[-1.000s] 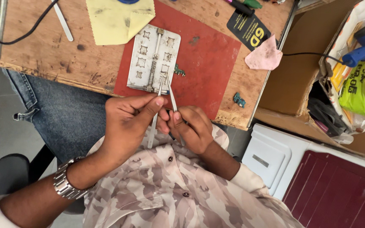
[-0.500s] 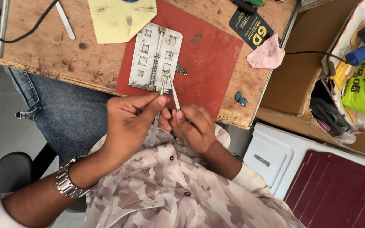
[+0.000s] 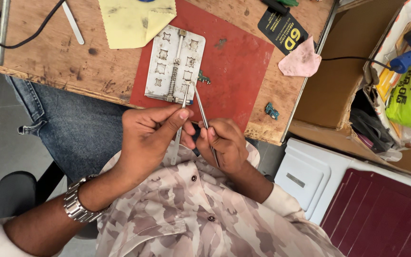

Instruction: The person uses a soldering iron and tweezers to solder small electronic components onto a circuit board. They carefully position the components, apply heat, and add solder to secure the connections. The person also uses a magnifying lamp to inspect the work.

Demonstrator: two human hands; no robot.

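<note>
Hands met at the near edge of the wooden table, over the red mat. From my remote station I noted the left hand with fingers pinched narrow on flat metal tweezers, tips pointing toward the foot of the metal clamp plate. The right hand was closed around a thin metal probe, its tip reaching the plate's lower right corner. The plate lay flat on the mat. I recorded a yellow cloth just beside it, a pink cloth farther right, and a small blue-green part near the table edge.
</note>
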